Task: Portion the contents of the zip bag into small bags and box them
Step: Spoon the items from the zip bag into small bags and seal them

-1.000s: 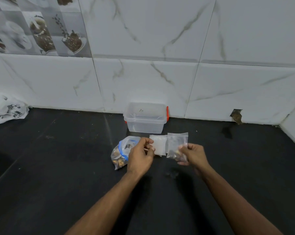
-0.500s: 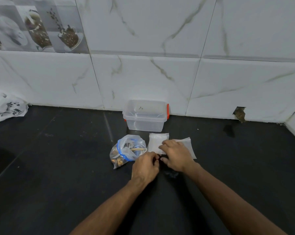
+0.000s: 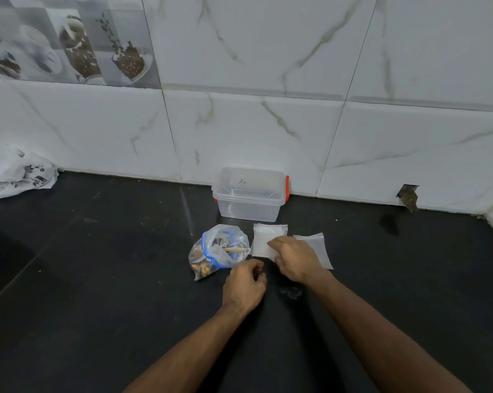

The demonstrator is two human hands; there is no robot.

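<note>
since the right hand (image 3: pixel 295 258) only rests on the small bags (image 3: pixel 263 242) and the curled left hand (image 3: pixel 243 285) holds nothing visible, a loose pinch could slide the stack into the zip bag (image 3: pixel 218 251).

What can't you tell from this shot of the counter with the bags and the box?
Head view only:
- Left hand: curled fingers face away; any hold is hidden.
- Small bag: the right hand covers most of it.
- Zip bag: contents too small to identify.
- Plastic box: writing on it too small.

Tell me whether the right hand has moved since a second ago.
Yes. The right hand has dropped from holding a small bag up to the pile of small bags in front of the clear box.
</note>
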